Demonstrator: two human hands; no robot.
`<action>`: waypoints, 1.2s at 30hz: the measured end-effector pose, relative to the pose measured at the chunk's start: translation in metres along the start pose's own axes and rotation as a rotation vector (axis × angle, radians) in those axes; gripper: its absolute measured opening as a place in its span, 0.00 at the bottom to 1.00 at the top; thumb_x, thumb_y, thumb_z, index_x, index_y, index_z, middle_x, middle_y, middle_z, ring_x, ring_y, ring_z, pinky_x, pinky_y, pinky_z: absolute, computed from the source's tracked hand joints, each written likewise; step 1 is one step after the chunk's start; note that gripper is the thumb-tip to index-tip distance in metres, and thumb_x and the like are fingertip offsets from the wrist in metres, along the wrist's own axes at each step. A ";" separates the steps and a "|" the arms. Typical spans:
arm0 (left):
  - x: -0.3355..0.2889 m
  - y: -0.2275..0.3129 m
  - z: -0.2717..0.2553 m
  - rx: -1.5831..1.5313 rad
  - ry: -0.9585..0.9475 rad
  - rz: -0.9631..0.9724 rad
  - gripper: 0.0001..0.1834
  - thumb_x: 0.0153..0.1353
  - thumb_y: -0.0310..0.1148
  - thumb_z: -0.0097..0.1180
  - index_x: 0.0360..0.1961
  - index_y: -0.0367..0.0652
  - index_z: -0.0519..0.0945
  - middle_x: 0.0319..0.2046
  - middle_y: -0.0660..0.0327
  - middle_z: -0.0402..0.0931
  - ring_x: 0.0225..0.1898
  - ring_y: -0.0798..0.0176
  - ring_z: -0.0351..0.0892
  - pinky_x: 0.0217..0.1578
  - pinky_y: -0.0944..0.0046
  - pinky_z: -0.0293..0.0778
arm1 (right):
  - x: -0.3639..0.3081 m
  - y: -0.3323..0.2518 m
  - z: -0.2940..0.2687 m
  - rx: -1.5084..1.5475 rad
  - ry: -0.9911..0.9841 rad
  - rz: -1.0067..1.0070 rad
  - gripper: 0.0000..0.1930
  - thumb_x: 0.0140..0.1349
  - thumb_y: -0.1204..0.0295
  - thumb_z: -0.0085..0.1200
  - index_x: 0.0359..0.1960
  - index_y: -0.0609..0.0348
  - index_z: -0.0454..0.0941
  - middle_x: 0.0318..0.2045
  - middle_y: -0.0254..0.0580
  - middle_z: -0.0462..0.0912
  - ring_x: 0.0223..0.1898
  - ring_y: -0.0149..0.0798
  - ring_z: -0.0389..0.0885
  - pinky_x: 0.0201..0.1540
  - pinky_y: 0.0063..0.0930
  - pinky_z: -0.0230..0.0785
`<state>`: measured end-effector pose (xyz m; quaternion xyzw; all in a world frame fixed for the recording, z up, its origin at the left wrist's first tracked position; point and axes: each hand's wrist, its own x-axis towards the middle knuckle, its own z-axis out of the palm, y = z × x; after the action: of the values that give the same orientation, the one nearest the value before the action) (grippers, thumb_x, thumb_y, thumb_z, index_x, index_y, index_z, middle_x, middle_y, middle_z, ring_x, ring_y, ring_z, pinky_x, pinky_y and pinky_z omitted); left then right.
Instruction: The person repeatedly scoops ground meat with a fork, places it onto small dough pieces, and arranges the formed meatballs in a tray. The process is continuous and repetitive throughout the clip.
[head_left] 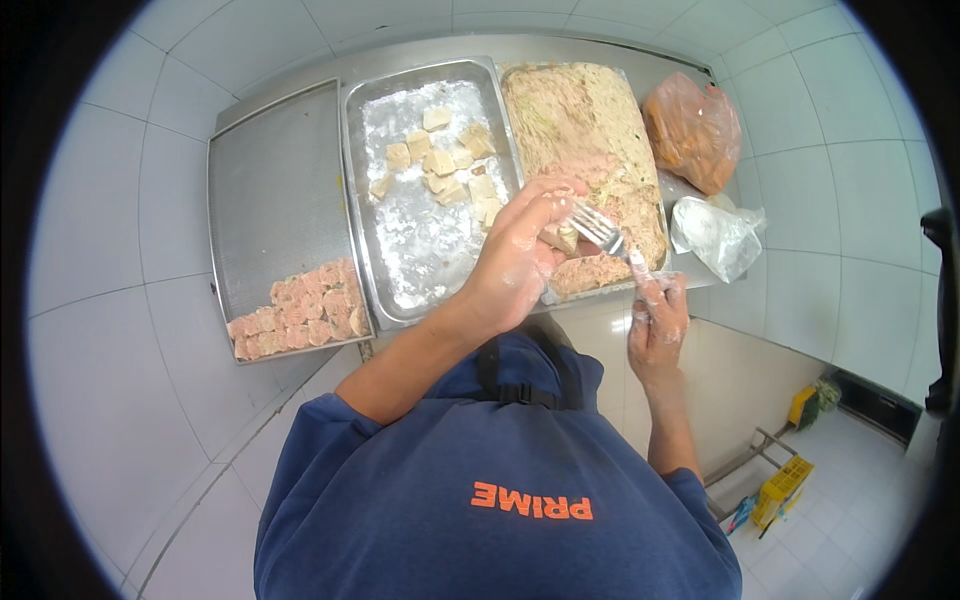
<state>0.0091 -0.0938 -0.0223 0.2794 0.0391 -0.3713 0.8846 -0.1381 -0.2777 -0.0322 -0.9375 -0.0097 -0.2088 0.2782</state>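
Cube (561,239), pale and tofu-like, likely soft and fragile, cradled in left hand (518,252), best held lightly by its sides; right hand (657,322) grips fork (598,228).

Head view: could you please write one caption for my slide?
Left hand holding a pale block and right hand holding a fork, above a pinkish mixture.

It's pinkish mince (575,110) flecked green, cream cubes (439,162), white powder (420,250), silver fork (598,228), navy shirt (500,450) with orange lettering (532,502)!
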 end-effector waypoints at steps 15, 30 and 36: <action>0.001 0.004 -0.003 0.077 0.041 0.153 0.16 0.81 0.45 0.46 0.44 0.45 0.79 0.36 0.60 0.79 0.37 0.69 0.79 0.36 0.65 0.76 | -0.008 -0.019 0.016 0.028 0.057 -0.025 0.30 0.54 0.91 0.52 0.60 0.61 0.84 0.35 0.47 0.74 0.37 0.47 0.70 0.43 0.38 0.68; 0.000 0.040 -0.016 0.673 -0.278 0.081 0.31 0.82 0.52 0.39 0.32 0.42 0.83 0.27 0.62 0.82 0.27 0.69 0.80 0.32 0.66 0.76 | 0.028 0.004 -0.022 -0.100 -0.104 -0.236 0.29 0.50 0.85 0.58 0.56 0.51 0.88 0.34 0.44 0.71 0.36 0.47 0.70 0.42 0.39 0.64; -0.017 0.070 -0.030 0.864 -0.329 0.025 0.34 0.83 0.53 0.35 0.31 0.40 0.84 0.27 0.60 0.84 0.30 0.68 0.82 0.38 0.66 0.78 | 0.051 -0.009 -0.026 -0.054 -0.143 -0.333 0.26 0.51 0.84 0.60 0.54 0.51 0.89 0.33 0.44 0.71 0.35 0.47 0.69 0.36 0.37 0.63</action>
<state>0.0484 -0.0269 -0.0102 0.5602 -0.2632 -0.3821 0.6862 -0.1029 -0.2887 0.0123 -0.9426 -0.1787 -0.1850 0.2130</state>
